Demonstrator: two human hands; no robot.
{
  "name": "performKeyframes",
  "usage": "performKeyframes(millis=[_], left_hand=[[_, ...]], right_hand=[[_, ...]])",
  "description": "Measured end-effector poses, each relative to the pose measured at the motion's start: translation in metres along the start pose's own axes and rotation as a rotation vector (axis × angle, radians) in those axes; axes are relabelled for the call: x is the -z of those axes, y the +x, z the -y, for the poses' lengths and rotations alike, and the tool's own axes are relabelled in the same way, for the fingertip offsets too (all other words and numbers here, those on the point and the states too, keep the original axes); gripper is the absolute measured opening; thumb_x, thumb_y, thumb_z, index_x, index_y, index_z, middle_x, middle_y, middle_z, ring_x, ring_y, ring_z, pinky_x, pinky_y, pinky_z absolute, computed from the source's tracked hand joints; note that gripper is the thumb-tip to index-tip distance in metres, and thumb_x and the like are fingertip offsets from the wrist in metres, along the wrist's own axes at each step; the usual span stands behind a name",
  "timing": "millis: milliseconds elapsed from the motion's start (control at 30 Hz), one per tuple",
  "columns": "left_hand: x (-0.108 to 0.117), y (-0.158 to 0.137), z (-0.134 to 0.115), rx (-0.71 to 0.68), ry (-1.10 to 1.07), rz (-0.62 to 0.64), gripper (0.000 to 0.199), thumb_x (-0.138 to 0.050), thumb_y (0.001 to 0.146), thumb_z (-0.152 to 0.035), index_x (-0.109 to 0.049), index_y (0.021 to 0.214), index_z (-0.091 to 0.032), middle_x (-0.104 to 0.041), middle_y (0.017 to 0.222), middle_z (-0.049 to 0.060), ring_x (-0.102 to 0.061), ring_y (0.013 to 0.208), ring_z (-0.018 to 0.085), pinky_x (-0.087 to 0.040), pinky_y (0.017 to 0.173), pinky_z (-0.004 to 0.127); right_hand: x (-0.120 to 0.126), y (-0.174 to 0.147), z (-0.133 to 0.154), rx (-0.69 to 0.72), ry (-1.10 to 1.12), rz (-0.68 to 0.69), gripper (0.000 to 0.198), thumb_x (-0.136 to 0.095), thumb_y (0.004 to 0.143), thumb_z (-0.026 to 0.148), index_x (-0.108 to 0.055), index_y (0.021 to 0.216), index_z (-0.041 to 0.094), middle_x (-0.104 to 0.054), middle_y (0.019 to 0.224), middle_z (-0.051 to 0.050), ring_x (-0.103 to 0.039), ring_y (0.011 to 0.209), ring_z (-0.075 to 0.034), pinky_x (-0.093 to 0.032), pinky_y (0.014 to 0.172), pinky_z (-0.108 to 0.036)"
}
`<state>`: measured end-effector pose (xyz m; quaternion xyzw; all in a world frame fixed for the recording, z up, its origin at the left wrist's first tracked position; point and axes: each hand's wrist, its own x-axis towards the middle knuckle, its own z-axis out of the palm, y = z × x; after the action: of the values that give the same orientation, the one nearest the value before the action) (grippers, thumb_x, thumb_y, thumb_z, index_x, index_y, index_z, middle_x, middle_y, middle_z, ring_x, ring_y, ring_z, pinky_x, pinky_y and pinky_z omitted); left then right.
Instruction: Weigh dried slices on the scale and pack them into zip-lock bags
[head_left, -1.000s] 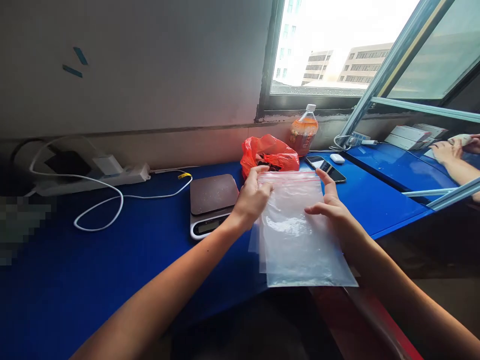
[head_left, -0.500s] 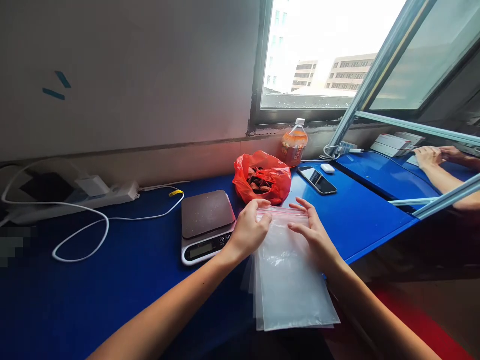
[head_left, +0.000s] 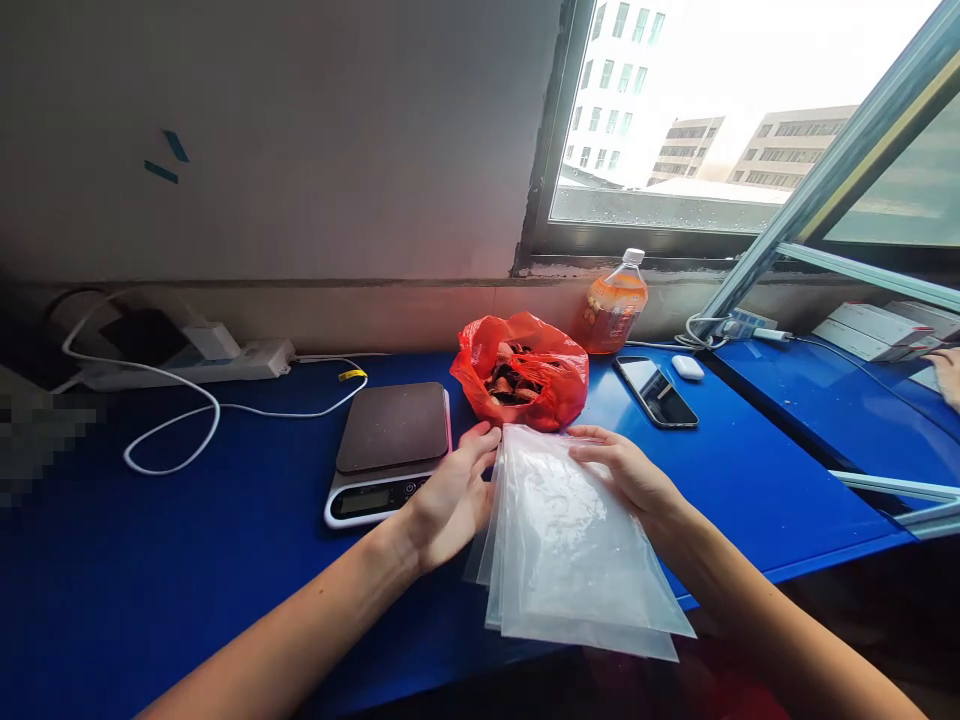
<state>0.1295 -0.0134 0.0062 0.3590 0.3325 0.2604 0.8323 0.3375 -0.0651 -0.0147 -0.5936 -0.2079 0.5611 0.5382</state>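
A loose stack of clear zip-lock bags (head_left: 577,550) hangs over the front of the blue table, fanned out at the lower end. My right hand (head_left: 626,470) grips its upper right edge, thumb on top and the other fingers partly hidden. Along the left edge of the stack, my left hand (head_left: 454,495) is open, its fingers stretched out and touching or almost touching the plastic. Just beyond both hands, a red plastic bag (head_left: 555,385) stands with its mouth open, showing dark and brownish pieces (head_left: 514,380) whose kind I cannot make out. A kitchen scale (head_left: 394,430) lies left of it.
Behind the red bag stands a drink bottle (head_left: 615,305). A phone (head_left: 658,392) and a white earbud case (head_left: 688,367) lie to the right. A power strip (head_left: 262,362) with a white cable (head_left: 217,430) is at left. Another person's hand (head_left: 946,375) shows at the right edge.
The view has shifted, so the table's things sit differently in it. My left hand has loosened from the bags' top and turned its palm inward. My right hand has closed on the bags' edge.
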Motion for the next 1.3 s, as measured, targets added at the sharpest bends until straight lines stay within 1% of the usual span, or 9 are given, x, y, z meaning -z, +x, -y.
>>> performKeyframes(millis=[100, 200, 367, 467, 600, 767, 1000, 1167, 1300], left_hand=[[0.008, -0.022, 0.002, 0.279, -0.037, 0.091, 0.065, -0.050, 0.093, -0.055, -0.030, 0.147, -0.024, -0.070, 0.107, 0.009, -0.071, 0.077, 0.022, -0.051, 0.073, 0.034], [0.014, -0.042, 0.017, 0.365, -0.062, 0.136, 0.079, -0.047, 0.090, -0.066, -0.023, 0.150, -0.020, -0.070, 0.105, 0.013, -0.072, 0.082, 0.025, -0.048, 0.069, 0.031], [0.016, -0.064, 0.038, 0.253, -0.251, 0.258, 0.061, -0.062, 0.081, -0.065, -0.065, 0.108, -0.011, -0.067, 0.086, 0.008, -0.050, 0.051, 0.008, -0.030, 0.050, 0.021], [0.018, -0.068, 0.045, 0.182, -0.254, 0.226, 0.052, -0.071, 0.075, -0.062, -0.070, 0.087, -0.012, -0.058, 0.075, 0.004, -0.042, 0.057, 0.008, -0.030, 0.054, 0.019], [0.021, -0.069, 0.054, 0.050, 0.054, 0.226, 0.061, -0.080, 0.064, -0.059, -0.072, 0.108, -0.018, -0.057, 0.109, 0.010, -0.053, 0.100, 0.023, -0.042, 0.079, 0.027], [0.012, -0.068, 0.059, -0.131, 0.290, 0.180, 0.061, -0.081, 0.072, -0.047, -0.062, 0.128, -0.030, -0.041, 0.149, 0.005, -0.037, 0.137, 0.030, -0.028, 0.114, 0.038], [0.006, -0.059, 0.053, 0.142, -0.087, -0.114, 0.028, -0.069, 0.087, -0.033, -0.066, 0.110, -0.017, -0.073, 0.092, 0.007, -0.067, 0.083, 0.018, -0.053, 0.075, 0.027], [0.005, -0.059, 0.054, 0.145, -0.257, -0.195, 0.032, -0.066, 0.085, -0.017, -0.064, 0.117, -0.021, -0.069, 0.120, 0.007, -0.066, 0.105, 0.020, -0.054, 0.089, 0.029], [0.013, -0.074, 0.051, 0.177, -0.102, 0.005, 0.033, -0.068, 0.083, -0.019, -0.069, 0.116, -0.022, -0.070, 0.119, 0.007, -0.064, 0.111, 0.023, -0.050, 0.100, 0.033]], right_hand=[[0.010, 0.010, 0.009, 0.036, 0.018, -0.062, 0.039, -0.077, 0.058, 0.015, -0.064, 0.094, 0.023, -0.070, 0.080, -0.001, -0.065, 0.063, -0.016, -0.052, 0.055, -0.027], [0.013, 0.013, 0.016, 0.010, -0.026, -0.056, 0.040, -0.077, 0.058, 0.014, -0.063, 0.095, 0.022, -0.070, 0.077, 0.000, -0.064, 0.060, -0.015, -0.049, 0.052, -0.024], [0.002, 0.005, 0.021, -0.042, -0.037, 0.011, 0.039, -0.078, 0.060, 0.018, -0.064, 0.097, 0.022, -0.071, 0.080, -0.001, -0.063, 0.059, -0.016, -0.049, 0.050, -0.025], [0.004, 0.008, 0.018, 0.017, 0.038, -0.003, 0.040, -0.079, 0.060, 0.018, -0.063, 0.096, 0.023, -0.071, 0.083, 0.000, -0.065, 0.061, -0.016, -0.052, 0.053, -0.026], [0.013, 0.010, 0.007, -0.035, 0.061, -0.075, 0.038, -0.078, 0.062, 0.016, -0.063, 0.096, 0.024, -0.071, 0.079, 0.000, -0.064, 0.057, -0.016, -0.051, 0.050, -0.026], [0.002, -0.011, 0.003, -0.044, 0.243, -0.180, 0.040, -0.075, 0.068, 0.016, -0.061, 0.103, 0.027, -0.071, 0.091, 0.000, -0.065, 0.062, -0.017, -0.054, 0.053, -0.028], [-0.008, -0.003, 0.000, -0.047, 0.180, -0.175, 0.046, -0.078, 0.062, 0.014, -0.060, 0.102, 0.026, -0.070, 0.085, 0.000, -0.064, 0.062, -0.017, -0.052, 0.053, -0.028], [-0.013, 0.001, -0.004, 0.044, 0.067, -0.164, 0.038, -0.080, 0.060, 0.020, -0.062, 0.094, 0.024, -0.067, 0.079, 0.000, -0.062, 0.065, -0.017, -0.048, 0.054, -0.027], [-0.014, -0.001, -0.004, 0.076, -0.001, -0.193, 0.038, -0.082, 0.060, 0.024, -0.063, 0.093, 0.024, -0.067, 0.080, 0.000, -0.061, 0.067, -0.017, -0.047, 0.057, -0.027]])
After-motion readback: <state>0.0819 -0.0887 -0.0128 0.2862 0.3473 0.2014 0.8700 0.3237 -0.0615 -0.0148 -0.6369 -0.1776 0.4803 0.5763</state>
